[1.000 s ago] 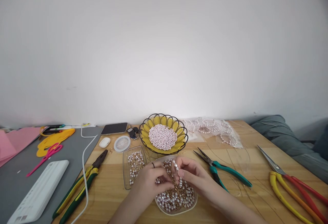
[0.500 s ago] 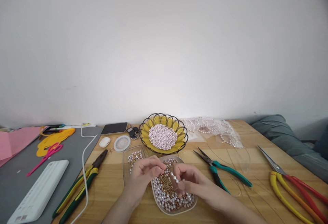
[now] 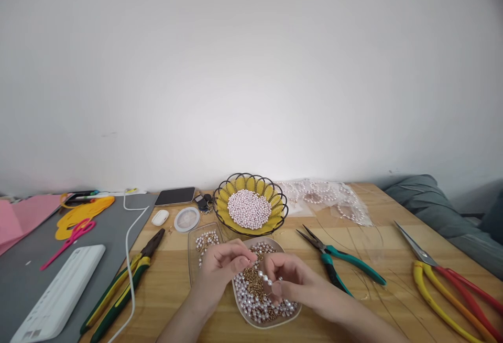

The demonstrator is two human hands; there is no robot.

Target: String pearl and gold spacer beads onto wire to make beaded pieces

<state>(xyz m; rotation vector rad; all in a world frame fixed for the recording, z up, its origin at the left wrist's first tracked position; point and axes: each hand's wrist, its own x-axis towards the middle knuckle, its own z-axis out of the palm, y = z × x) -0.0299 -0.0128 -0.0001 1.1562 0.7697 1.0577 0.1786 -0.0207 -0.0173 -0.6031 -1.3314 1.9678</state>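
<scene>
Over a white tray (image 3: 257, 326) of mixed pearl and gold beads, my two hands work close together. Between the thumb and fingers of my right hand (image 3: 288, 280) is a short string of pearl beads (image 3: 264, 277). My left hand (image 3: 226, 267) pinches at the tray's left side, thumb against forefinger; what sits at its fingertips is too small to make out. Behind my left hand, partly hidden, lies a clear box (image 3: 190, 259) with more beads. A black wire basket (image 3: 285, 216) with a yellow lining holds many small pink pearl beads (image 3: 249, 209) beyond the tray.
Teal-handled pliers (image 3: 356, 264) and red-and-yellow scissors (image 3: 426, 264) lie to the right. Green-and-yellow pliers (image 3: 129, 280), a white cable (image 3: 129, 243), a white keyboard (image 3: 63, 290) and pink scissors (image 3: 70, 241) are on the left. Bagged bead strings (image 3: 349, 204) lie near the wall.
My right hand has shifted slightly left toward my left fingertips, and the bead string with it. My left hand stays nearly in place, still pinched.
</scene>
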